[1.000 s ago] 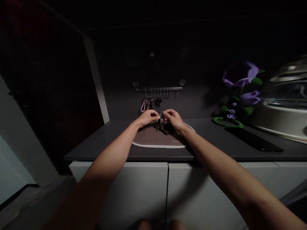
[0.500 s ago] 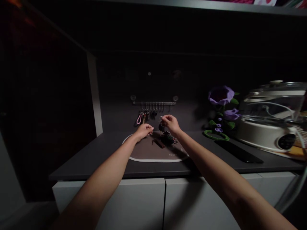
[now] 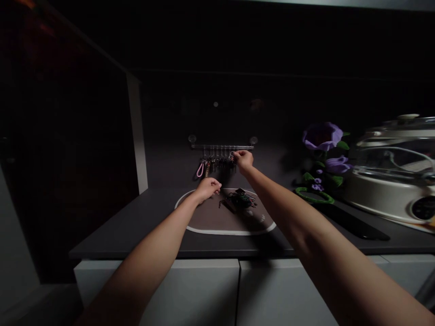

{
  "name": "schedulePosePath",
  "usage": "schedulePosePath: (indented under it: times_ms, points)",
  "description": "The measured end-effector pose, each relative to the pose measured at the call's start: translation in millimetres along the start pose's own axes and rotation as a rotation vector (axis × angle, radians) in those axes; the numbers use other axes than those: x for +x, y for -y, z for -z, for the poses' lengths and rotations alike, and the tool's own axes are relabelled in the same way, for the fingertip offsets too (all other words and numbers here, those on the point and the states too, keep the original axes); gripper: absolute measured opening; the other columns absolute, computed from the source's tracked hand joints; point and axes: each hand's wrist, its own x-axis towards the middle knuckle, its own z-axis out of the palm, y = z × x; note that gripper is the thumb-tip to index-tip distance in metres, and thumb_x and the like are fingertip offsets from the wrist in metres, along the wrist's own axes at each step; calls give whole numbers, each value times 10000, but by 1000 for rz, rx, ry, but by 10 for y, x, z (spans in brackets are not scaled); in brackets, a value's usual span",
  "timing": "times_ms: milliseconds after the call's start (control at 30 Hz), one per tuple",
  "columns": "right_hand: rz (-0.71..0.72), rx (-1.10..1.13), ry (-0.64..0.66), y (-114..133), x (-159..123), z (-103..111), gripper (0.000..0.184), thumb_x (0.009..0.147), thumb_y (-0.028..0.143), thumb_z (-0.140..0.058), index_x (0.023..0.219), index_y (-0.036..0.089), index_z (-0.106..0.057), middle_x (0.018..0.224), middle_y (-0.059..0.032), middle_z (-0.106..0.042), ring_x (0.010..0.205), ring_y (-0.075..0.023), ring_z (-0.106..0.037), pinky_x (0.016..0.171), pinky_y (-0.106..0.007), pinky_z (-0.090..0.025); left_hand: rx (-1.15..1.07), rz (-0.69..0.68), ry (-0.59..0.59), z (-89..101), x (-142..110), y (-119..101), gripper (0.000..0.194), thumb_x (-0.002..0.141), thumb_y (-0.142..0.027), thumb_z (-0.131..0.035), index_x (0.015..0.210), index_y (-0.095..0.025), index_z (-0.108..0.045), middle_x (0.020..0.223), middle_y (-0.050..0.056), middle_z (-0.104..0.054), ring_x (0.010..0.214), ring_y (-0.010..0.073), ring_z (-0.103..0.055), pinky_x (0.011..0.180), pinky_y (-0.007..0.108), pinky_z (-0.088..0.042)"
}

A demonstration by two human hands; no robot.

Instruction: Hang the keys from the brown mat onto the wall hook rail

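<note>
My right hand (image 3: 244,159) is raised at the hook rail (image 3: 222,147) on the dark wall, its fingertips pinched on a key ring (image 3: 231,156). Keys on that ring hang close to the hooks and are hard to tell from those around them. Several keys and a pink strap (image 3: 200,170) hang from the rail's left part. My left hand (image 3: 208,188) hovers low over the brown mat (image 3: 204,219), fingers pressed together; what they hold, if anything, is hidden. Beside it on the mat lies a pile of keys (image 3: 242,199), partly in shadow.
To the right stand purple knitted flowers (image 3: 322,136) with a green ring base, a black flat slab (image 3: 353,222) and a cream appliance with a clear lid (image 3: 384,181). A shelf edge (image 3: 306,5) runs overhead. White cabinet doors (image 3: 190,290) are below the counter.
My right hand has risen with the key ring from above the mat to the rail's hooks. My left hand stays nearly in place over the mat. The view has shifted slightly.
</note>
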Motion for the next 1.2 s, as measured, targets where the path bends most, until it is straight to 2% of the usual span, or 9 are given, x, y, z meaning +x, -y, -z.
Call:
schedulePosePath:
  times_ms: [133,467,700,900,1200]
  points:
    - [-77,-27,-141,-34,50,-117,94,640,251,-595,655,163,-566,616,-12,-612,557,-123,-580,566,-240,-454,6,-13,4,1,8,10,122,740,-154,-571,628,-114,-547,528,-20,-548,484,57,-502,516,189,-397]
    - [-98,-51,-207,-93,43,-176,52,654,216,-586,650,165,-575,618,-19,-605,533,-130,-578,547,-245,-450,29,-20,17,5,-2,5,125,744,-143,-563,626,-109,-545,527,-18,-545,479,52,-492,506,181,-396]
    - [-97,-55,-169,-236,40,-162,77,640,234,-597,683,170,-592,620,-17,-613,559,-140,-584,591,-262,-461,35,-13,11,13,40,63,102,733,-143,-572,640,-114,-543,543,-15,-545,496,58,-507,482,171,-395]
    - [-46,-140,-150,-255,-27,-104,95,643,252,-587,688,168,-599,683,-26,-627,632,-131,-561,642,-251,-446,52,-34,9,34,59,108,75,706,-150,-600,659,-112,-557,534,-16,-547,490,58,-507,483,171,-396]
    - [-40,-81,-5,-263,-56,-10,151,631,157,-558,772,148,-609,760,-29,-636,701,-119,-563,719,-262,-448,83,-32,82,33,69,169,39,677,-131,-604,695,-111,-575,522,-32,-542,478,57,-496,499,183,-397]
